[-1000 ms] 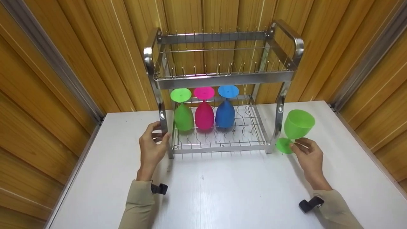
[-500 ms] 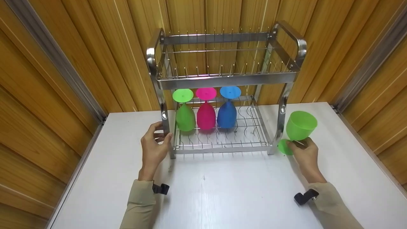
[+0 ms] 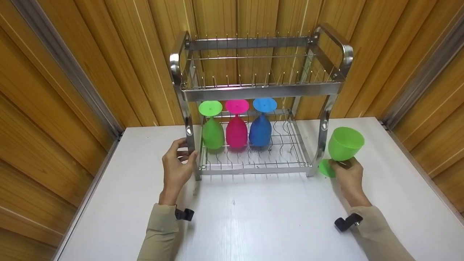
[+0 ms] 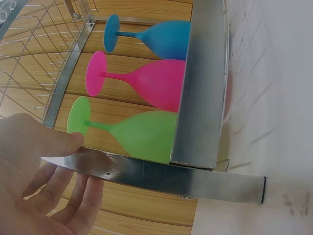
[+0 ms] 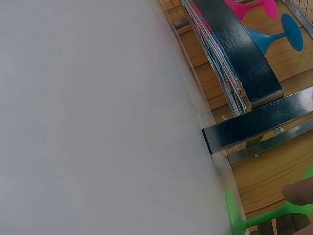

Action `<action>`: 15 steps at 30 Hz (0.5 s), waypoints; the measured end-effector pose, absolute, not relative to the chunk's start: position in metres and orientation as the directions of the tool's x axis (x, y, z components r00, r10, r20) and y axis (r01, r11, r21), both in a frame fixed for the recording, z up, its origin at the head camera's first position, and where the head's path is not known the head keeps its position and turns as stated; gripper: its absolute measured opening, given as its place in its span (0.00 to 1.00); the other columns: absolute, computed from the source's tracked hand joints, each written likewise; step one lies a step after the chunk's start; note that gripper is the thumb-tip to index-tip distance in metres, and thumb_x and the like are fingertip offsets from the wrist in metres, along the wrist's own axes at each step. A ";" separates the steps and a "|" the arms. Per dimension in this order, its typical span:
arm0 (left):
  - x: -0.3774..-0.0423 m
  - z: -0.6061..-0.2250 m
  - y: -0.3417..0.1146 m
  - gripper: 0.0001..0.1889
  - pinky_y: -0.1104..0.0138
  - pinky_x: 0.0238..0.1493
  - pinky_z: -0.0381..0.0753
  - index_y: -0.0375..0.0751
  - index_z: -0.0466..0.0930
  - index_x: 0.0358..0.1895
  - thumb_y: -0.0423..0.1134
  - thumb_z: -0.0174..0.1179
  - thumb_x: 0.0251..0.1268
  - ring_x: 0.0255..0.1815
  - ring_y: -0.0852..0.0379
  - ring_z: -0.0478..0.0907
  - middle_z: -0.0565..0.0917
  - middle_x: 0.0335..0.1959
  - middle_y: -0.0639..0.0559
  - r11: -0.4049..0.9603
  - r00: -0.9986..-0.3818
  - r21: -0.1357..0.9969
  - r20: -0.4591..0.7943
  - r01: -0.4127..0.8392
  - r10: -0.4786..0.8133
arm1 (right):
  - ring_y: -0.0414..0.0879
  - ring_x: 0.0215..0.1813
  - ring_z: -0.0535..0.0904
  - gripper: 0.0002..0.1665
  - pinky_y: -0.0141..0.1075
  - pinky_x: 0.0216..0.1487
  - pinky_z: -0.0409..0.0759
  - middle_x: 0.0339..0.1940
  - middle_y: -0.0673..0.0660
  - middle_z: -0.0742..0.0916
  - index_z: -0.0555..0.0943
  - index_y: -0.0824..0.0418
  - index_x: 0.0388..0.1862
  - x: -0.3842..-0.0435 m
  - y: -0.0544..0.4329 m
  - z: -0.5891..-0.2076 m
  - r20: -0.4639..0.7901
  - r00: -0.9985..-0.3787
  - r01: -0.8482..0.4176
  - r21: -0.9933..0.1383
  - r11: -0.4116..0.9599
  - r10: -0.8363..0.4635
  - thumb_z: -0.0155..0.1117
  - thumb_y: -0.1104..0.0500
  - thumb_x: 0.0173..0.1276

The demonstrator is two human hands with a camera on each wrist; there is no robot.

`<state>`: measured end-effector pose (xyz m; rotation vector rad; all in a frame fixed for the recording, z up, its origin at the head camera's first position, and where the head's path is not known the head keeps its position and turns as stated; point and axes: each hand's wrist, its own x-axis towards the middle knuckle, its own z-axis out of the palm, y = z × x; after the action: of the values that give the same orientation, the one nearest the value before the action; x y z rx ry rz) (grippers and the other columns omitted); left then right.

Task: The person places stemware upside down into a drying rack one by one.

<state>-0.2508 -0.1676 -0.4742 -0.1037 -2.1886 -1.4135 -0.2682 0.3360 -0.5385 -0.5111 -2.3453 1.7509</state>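
Observation:
My left hand (image 3: 175, 168) grips the front left leg (image 4: 142, 171) of a two-tier metal dish rack (image 3: 261, 89), thumb on one side and fingers on the other. To the right of the rack, a green plastic goblet (image 3: 344, 146) stands upright on the white table. My right hand (image 3: 349, 177) holds it by the stem, just under the bowl; the right wrist view catches only its foot and stem (image 5: 266, 218) at the lower corner. Upside down on the lower tier are a green goblet (image 3: 213, 134), a pink goblet (image 3: 236, 132) and a blue goblet (image 3: 260, 131) in a row.
The upper tier's wire pegs (image 3: 246, 79) stick up above the goblets. Wavy wires (image 3: 253, 159) make up the lower tier. Wood-look panels (image 3: 137, 65) rise behind and beside the white table (image 3: 253, 217).
My right hand has shifted in and closed more fully round the green goblet's stem. My left hand stays on the rack leg. The head view has turned slightly left.

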 end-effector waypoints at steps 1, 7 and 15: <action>-0.251 -0.474 -0.167 0.23 0.61 0.49 0.92 0.36 0.81 0.63 0.26 0.72 0.66 0.44 0.45 0.90 0.88 0.52 0.40 0.452 -0.858 0.826 0.467 0.337 -0.214 | 0.36 0.60 0.76 0.36 0.27 0.68 0.79 0.75 0.61 0.76 0.63 0.63 0.83 -0.268 0.337 -0.539 -0.069 -0.926 0.171 -0.954 0.248 0.372 0.62 0.62 0.80; -0.251 -0.474 -0.167 0.23 0.61 0.48 0.92 0.37 0.81 0.63 0.26 0.73 0.65 0.44 0.45 0.90 0.88 0.52 0.40 0.452 -0.857 0.825 0.470 0.339 -0.214 | 0.31 0.54 0.76 0.36 0.16 0.55 0.78 0.72 0.60 0.77 0.64 0.64 0.81 -0.266 0.339 -0.535 -0.075 -0.921 0.170 -0.960 0.223 0.382 0.63 0.63 0.79; -0.251 -0.473 -0.167 0.23 0.61 0.47 0.93 0.35 0.81 0.63 0.25 0.73 0.65 0.44 0.44 0.90 0.88 0.52 0.40 0.451 -0.850 0.818 0.485 0.357 -0.206 | 0.33 0.58 0.76 0.35 0.19 0.61 0.78 0.69 0.54 0.78 0.65 0.64 0.81 -0.259 0.343 -0.524 -0.024 -0.920 0.127 -0.963 0.239 0.390 0.63 0.63 0.79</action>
<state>-0.2514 -0.1670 -0.4732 -0.1258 -2.1771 -1.4058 -0.2589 0.3426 -0.5238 -0.4872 -2.2889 1.7449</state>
